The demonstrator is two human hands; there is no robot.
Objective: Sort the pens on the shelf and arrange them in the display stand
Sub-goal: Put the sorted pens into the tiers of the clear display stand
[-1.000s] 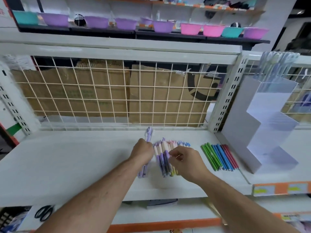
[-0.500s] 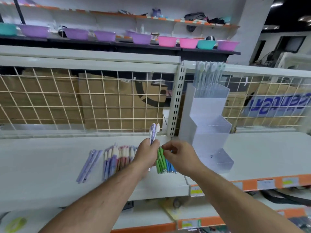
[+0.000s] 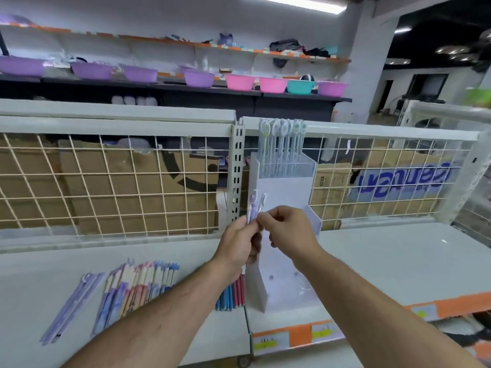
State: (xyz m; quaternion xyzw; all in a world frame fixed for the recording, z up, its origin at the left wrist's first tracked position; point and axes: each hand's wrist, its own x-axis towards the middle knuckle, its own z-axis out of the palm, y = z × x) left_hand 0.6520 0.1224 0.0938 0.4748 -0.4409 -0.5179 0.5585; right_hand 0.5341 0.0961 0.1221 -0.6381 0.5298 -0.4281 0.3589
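White shop shelf (image 3: 385, 261), wire-mesh back (image 3: 114, 173), cardboard boxes (image 3: 148, 187) behind; left hand (image 3: 236, 245) grips two pastel pens (image 3: 255, 205) upright, right hand (image 3: 289, 229) pinches one, in front of acrylic display stand (image 3: 287, 187).

L hand (image 3: 236, 244) fisted upright, R hand (image 3: 289, 229) pinching (arms fwd).

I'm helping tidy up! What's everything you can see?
display stand: one, white, on shelf.
stand pens: several, pale, top compartment.
held pens: two, lilac and whitish, before stand.
lilac pens: few, lilac, shelf far left.
pastel pens: bunch, mixed, beside lilac pens.
blue and red pens: several, left of stand.
basins: several, purple, pink, teal, dark back shelf.
cardboard boxes: some, brown, behind wire grid.
left hand: one, grips held pens.
right hand: one, fingers pinch a held pen.
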